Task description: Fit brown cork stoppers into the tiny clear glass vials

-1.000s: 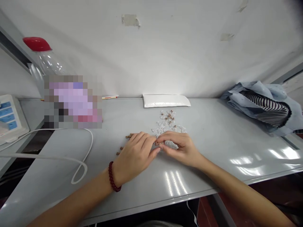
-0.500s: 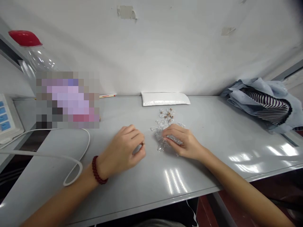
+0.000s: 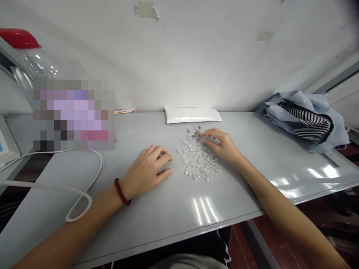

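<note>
Clear plastic pieces (image 3: 200, 160), small and loop-like, lie scattered in the middle of the grey table. At the far end of this spread is a small cluster of brown bits (image 3: 197, 132), some beside or on clear pieces. My right hand (image 3: 223, 145) reaches in from the right. Its fingertips are at the brown cluster, with thumb and index finger slightly apart and nothing visible between them. My left hand (image 3: 153, 166), with a dark red braided bracelet (image 3: 122, 192) at the wrist, rests on the table left of the pieces. Its thumb and fingers are spread, the palm hidden.
A padded white packet (image 3: 193, 115) lies against the wall behind the pieces. On the left are a red-capped clear bottle (image 3: 36, 61), a blurred-out patch and a looping white cable (image 3: 91, 201). A light blue and striped cloth bundle (image 3: 305, 119) sits at the right.
My right hand has moved away from me, from the clear pieces to the brown cluster. The left thumb and index finger have parted; the small brown thing at their tips is no longer visible.
</note>
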The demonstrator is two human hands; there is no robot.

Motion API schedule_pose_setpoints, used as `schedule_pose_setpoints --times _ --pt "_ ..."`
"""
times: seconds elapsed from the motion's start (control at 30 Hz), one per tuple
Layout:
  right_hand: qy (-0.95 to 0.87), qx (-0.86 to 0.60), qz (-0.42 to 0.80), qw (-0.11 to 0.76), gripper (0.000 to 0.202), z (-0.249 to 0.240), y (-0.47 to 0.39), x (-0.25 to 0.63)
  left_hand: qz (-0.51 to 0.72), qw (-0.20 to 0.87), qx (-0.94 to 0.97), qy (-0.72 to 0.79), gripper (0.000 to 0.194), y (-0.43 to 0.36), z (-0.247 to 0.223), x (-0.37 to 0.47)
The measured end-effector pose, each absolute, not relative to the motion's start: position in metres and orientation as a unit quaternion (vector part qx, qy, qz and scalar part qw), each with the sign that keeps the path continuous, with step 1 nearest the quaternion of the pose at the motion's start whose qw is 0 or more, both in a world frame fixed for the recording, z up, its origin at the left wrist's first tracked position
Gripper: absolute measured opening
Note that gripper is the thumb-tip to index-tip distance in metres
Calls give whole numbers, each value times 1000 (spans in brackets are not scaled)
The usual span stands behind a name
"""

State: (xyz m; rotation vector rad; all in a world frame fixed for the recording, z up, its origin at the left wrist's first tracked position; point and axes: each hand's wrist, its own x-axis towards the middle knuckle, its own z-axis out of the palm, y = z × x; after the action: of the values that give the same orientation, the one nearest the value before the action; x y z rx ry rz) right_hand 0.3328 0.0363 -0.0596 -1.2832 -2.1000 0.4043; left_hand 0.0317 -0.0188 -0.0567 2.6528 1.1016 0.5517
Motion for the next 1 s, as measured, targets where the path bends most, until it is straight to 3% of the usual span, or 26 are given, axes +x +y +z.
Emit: schedule_pose_setpoints --times 0.13,0.3,0.4,0.57,0.8,1.0 --pt "-818 -478 154 282 22 -66 42 337 191 109 895 388 9 -17 -60 32" --pt "-820 -462 160 296 29 -56 33 335 194 107 890 398 14 -17 -58 32" --pt "-851 -417 193 255 33 -47 26 335 195 102 891 397 14 -18 -58 33" --pt "-879 -375 203 211 26 -46 24 334 192 99 891 399 14 -19 -58 33" --pt "-864 -397 196 241 29 -49 21 327 185 102 891 403 15 -19 -57 34" --pt "-801 -417 241 355 29 -40 7 314 203 86 885 409 14 -20 -58 35"
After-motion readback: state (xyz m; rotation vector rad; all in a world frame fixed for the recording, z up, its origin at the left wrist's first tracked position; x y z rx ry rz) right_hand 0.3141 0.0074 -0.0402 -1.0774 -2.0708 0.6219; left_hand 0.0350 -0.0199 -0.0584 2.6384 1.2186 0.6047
